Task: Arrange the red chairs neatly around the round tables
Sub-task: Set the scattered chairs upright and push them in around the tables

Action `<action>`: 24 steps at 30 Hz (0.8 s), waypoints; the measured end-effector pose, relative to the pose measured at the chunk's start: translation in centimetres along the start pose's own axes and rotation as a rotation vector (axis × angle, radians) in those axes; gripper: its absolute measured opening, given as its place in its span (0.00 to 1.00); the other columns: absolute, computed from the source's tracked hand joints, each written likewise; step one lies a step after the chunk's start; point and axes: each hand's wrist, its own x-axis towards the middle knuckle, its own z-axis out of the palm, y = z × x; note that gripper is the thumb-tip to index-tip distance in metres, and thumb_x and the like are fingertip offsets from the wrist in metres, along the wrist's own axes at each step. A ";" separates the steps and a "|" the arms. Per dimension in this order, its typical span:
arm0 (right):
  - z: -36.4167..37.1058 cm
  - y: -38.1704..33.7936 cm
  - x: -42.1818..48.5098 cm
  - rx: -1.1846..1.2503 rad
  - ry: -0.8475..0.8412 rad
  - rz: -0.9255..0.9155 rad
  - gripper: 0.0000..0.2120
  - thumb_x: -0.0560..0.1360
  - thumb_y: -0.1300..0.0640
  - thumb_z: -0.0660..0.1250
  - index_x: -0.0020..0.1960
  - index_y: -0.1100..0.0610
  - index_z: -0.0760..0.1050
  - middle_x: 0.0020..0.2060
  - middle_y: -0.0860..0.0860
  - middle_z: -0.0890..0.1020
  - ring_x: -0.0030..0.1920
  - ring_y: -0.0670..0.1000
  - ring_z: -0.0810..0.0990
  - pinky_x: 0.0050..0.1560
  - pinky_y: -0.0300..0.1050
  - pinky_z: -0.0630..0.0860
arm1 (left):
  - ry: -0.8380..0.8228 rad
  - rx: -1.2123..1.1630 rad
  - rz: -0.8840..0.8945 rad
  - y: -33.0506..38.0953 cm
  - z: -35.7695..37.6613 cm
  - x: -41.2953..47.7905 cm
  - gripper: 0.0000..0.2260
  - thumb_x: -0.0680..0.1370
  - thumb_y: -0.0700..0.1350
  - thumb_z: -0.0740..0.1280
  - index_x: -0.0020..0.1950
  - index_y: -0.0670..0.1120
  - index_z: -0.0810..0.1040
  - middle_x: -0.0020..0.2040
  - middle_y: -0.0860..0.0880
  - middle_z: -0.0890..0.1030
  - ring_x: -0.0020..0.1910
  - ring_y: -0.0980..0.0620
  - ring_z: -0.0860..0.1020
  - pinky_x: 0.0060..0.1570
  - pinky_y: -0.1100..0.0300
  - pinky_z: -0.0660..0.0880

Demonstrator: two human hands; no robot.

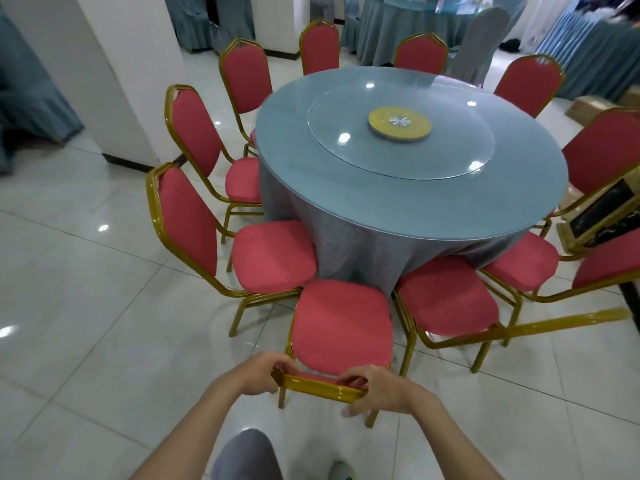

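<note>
A round table (408,209) with a grey-blue cloth and a glass turntable (401,133) stands in the middle. Several red chairs with gold frames ring it. The nearest red chair (341,323) faces the table, its seat close to the cloth. My left hand (265,372) grips the left end of its gold top rail (320,388). My right hand (375,388) grips the right end of the same rail. Another red chair (446,296) sits just to its right, and one (270,256) to its left.
A white pillar (114,74) stands at the left, behind the left chairs. A gold-framed dark panel (602,216) leans at the right edge. More cloth-covered tables (408,26) fill the back. White glossy floor tiles (86,323) lie open to the left.
</note>
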 end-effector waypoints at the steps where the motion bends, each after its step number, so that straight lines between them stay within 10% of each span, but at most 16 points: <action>1: 0.2 -1.2 0.9 0.018 0.016 -0.010 0.32 0.67 0.35 0.79 0.68 0.41 0.76 0.61 0.38 0.80 0.62 0.40 0.79 0.66 0.43 0.76 | -0.003 -0.019 -0.003 -0.7 -1.1 -0.1 0.22 0.76 0.32 0.69 0.62 0.56 0.81 0.59 0.54 0.80 0.59 0.55 0.79 0.56 0.60 0.81; 12: 4.8 -16.6 15.1 0.062 0.477 -0.016 0.11 0.78 0.46 0.71 0.59 0.45 0.82 0.53 0.38 0.85 0.55 0.36 0.81 0.58 0.33 0.76 | 0.284 -0.117 0.179 -13.7 -17.5 -3.1 0.13 0.80 0.36 0.65 0.56 0.52 0.84 0.51 0.52 0.84 0.48 0.58 0.81 0.46 0.67 0.78; 24: 8.6 -35.2 28.4 0.143 0.582 0.037 0.07 0.80 0.59 0.69 0.57 0.56 0.83 0.48 0.48 0.87 0.44 0.37 0.83 0.44 0.31 0.76 | 0.494 -0.213 0.205 -27.3 -35.0 -7.9 0.16 0.80 0.35 0.65 0.48 0.57 0.83 0.48 0.57 0.85 0.49 0.61 0.81 0.50 0.63 0.78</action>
